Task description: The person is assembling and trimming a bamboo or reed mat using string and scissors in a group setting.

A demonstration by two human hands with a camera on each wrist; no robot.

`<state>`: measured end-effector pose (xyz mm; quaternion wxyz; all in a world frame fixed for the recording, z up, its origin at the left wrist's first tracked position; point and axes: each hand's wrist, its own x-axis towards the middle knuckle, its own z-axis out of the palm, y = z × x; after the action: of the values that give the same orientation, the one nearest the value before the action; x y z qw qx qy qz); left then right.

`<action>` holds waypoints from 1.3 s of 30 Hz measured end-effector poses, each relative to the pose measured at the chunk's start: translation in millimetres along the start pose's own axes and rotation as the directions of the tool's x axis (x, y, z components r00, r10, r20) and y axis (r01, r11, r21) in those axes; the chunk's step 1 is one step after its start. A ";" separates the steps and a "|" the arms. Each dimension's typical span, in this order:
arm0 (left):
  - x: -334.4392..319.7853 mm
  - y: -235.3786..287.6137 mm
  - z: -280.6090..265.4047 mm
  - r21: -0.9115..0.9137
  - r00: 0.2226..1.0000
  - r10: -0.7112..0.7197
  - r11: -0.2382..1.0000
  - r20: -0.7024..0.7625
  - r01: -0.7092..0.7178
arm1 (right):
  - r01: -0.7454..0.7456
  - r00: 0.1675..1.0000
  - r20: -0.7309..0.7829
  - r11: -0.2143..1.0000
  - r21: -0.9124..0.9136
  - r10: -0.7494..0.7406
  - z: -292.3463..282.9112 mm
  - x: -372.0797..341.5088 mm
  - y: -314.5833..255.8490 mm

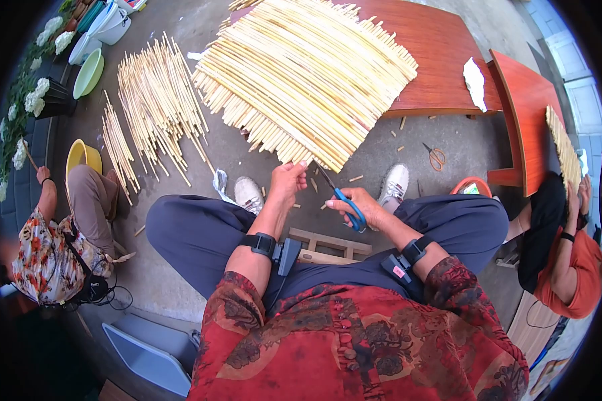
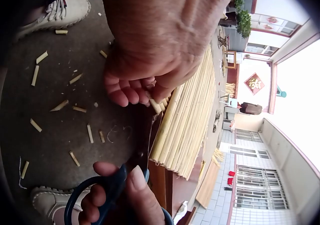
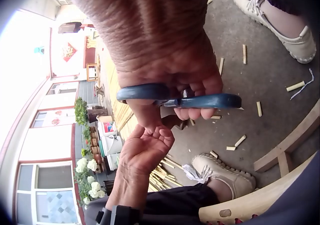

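A mat of pale straw-coloured stalks (image 1: 308, 77), laid side by side, covers part of a reddish-brown table and juts over its near edge. My left hand (image 1: 289, 184) pinches a stalk end (image 2: 156, 105) at the mat's near corner, with the fingers curled beneath it. A thread (image 2: 151, 132) hangs close to that corner. In my right hand (image 1: 362, 206) are scissors with blue handles (image 1: 350, 207), fingers and thumb through the loops. Their dark blades point up toward the mat's corner, just right of my left hand.
Loose stalks (image 1: 160, 100) lie on the floor at the left. Cut stubs and orange-handled scissors (image 1: 437, 158) are scattered below the table (image 1: 435, 47). A wooden stool (image 1: 331, 244) stands between my legs. One person sits at each side, the right one beside a tilted red board (image 1: 525, 113).
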<state>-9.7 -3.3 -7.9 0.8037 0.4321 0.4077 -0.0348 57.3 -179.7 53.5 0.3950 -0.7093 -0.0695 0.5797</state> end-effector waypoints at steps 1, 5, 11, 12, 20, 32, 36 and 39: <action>0.3 -0.2 0.1 0.000 1.000 -0.002 1.000 -0.003 0.002 | 0.009 1.000 0.002 1.000 -0.018 -0.009 0.5 -0.2 -0.7; 0.7 -0.8 -0.4 -0.007 1.000 -0.002 1.000 -0.002 0.002 | 0.012 1.000 0.003 1.000 0.005 -0.012 3.2 0.6 1.9; 4.3 -4.8 -2.6 -0.023 1.000 0.002 1.000 0.010 -0.001 | 0.004 1.000 0.000 0.997 0.077 -0.004 1.1 1.6 5.6; 4.3 -4.9 -2.6 -0.022 1.000 0.001 1.000 0.004 -0.001 | 0.009 1.000 0.004 0.998 0.067 -0.009 1.1 2.6 6.4; 1.2 -4.6 -1.7 0.007 1.000 0.010 1.000 -0.008 -0.010 | 0.032 0.999 -0.006 0.999 0.024 -0.032 5.6 3.5 8.6; 1.5 -7.1 -3.0 -0.035 1.000 -0.005 0.999 0.012 0.006 | 0.086 0.996 -0.024 0.995 -0.041 -0.087 2.8 6.5 17.0; 1.6 -7.7 -3.2 0.002 1.000 0.021 1.000 -0.009 -0.021 | 0.215 0.958 -0.126 0.936 -0.278 -0.258 0.7 13.0 28.1; 0.8 -7.3 -1.3 0.004 1.000 0.015 1.000 -0.003 -0.015 | 0.271 0.909 -0.169 0.847 -0.458 -0.382 -2.8 10.0 24.1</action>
<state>-12.9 -6.7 -13.6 0.8023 0.4370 0.4056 -0.0290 54.3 -191.8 30.4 0.3302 -0.8236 -0.2632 0.3787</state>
